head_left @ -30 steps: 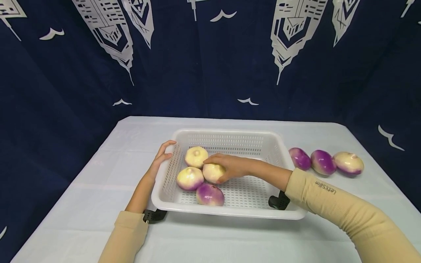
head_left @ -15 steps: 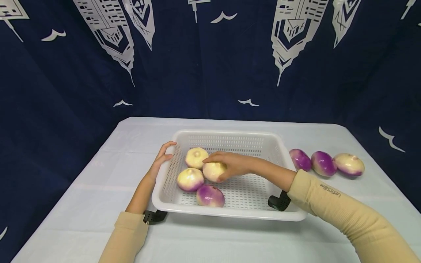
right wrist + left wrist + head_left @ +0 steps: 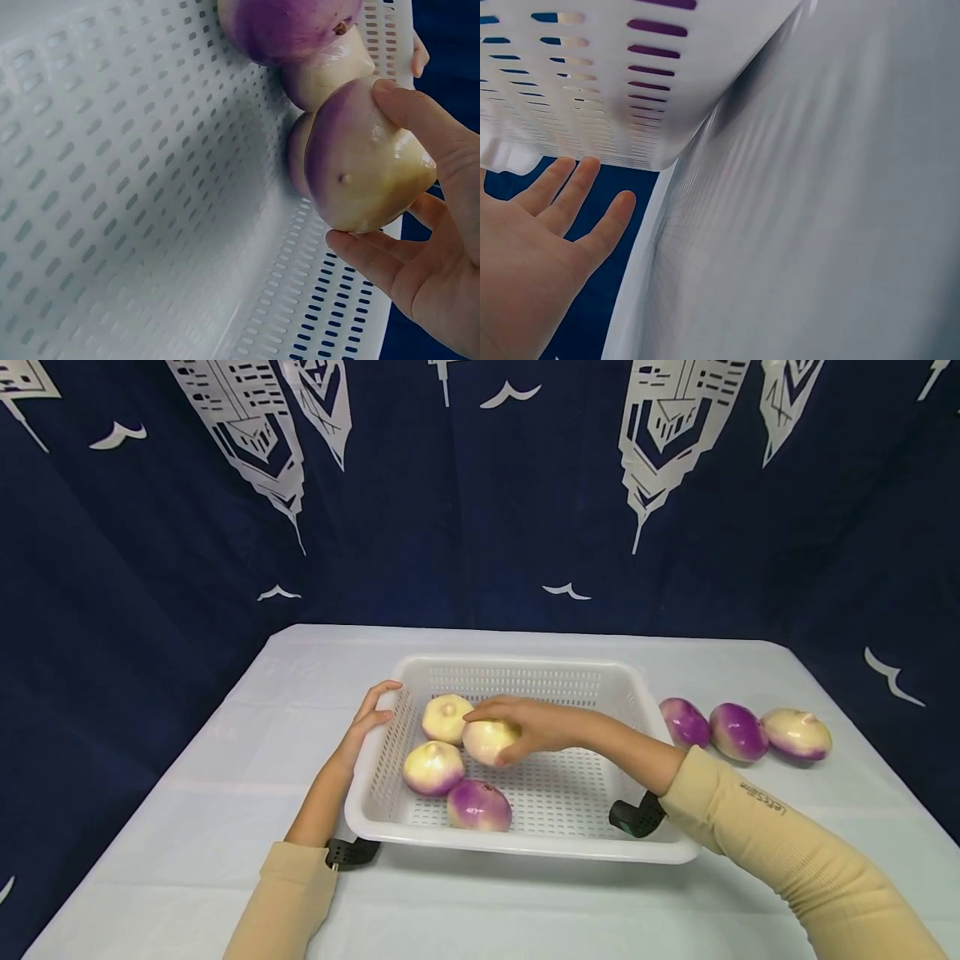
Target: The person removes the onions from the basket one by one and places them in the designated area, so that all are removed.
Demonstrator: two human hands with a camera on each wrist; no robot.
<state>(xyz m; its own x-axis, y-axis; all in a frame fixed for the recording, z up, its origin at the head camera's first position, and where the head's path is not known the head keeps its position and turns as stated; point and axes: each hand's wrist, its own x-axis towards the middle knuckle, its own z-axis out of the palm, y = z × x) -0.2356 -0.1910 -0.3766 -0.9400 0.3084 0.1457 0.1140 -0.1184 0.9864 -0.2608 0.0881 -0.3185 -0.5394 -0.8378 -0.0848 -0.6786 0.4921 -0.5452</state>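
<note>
In the head view, my right hand (image 3: 536, 724) reaches into a white perforated plastic basket (image 3: 525, 846). Thumb and fingers grip a purple-and-white turnip (image 3: 487, 741), raised a little above the basket floor. The right wrist view shows that turnip (image 3: 367, 161) between the thumb on one side and the fingers on the other. Beside it in the basket lie a pale turnip (image 3: 446, 718), another with a purple side (image 3: 433, 768) and a mostly purple one (image 3: 480, 806). My left hand (image 3: 363, 724) touches the basket's left rim; its fingers (image 3: 574, 196) look straight in the left wrist view.
Three more turnips lie in a row right of the basket: a purple one (image 3: 684, 722), a second purple one (image 3: 738, 732) and a paler one (image 3: 797, 733). A white cloth covers the table (image 3: 187, 827). Behind hangs a dark blue curtain (image 3: 465, 510) with white prints.
My right hand has risen slightly, bringing the gripped turnip up with it. The left hand, the basket and the other turnips stay in place.
</note>
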